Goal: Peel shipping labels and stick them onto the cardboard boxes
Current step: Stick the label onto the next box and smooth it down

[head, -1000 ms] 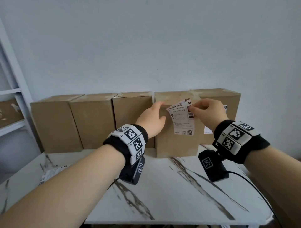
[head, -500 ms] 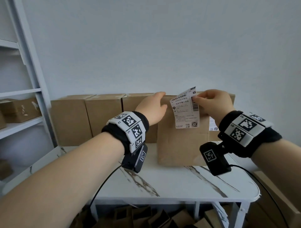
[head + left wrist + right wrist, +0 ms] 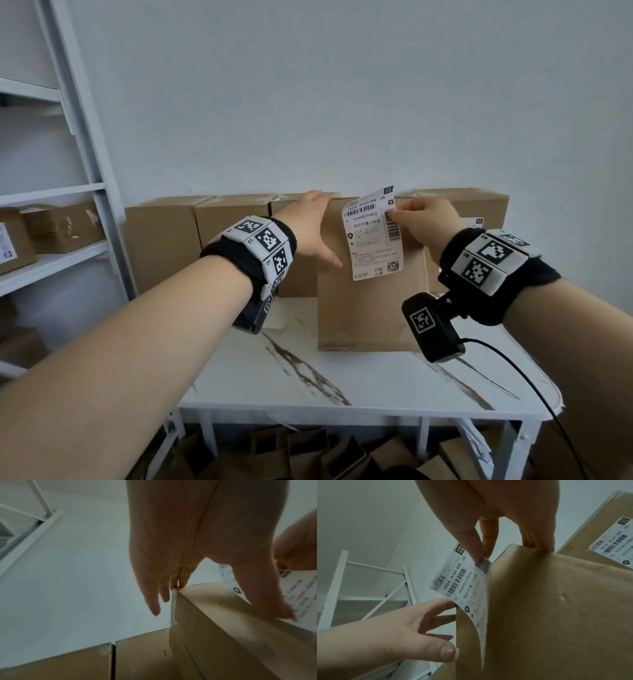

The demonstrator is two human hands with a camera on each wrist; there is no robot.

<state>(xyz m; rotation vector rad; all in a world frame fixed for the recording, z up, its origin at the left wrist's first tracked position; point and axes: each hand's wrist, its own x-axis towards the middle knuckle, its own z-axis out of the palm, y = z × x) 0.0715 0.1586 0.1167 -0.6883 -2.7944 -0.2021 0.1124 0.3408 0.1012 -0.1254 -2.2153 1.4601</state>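
Where boxes (image 3: 164, 246) line a wall, marble table (image 3: 359, 383), white shelving (image 3: 85, 137)

2 hands (image 3: 310, 228), 5 boxes (image 3: 371, 308) on table, 2 labels (image 3: 373, 236) (1 held, 1 stuck), approx 3 boxes on shelf (image 3: 61, 226)

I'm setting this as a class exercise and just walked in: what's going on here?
A person is labelling brown cardboard boxes on a white marble-patterned table. The left hand steadies the front cardboard box at its top corner. The right hand pinches a white printed shipping label against its face, not yet smoothed down.
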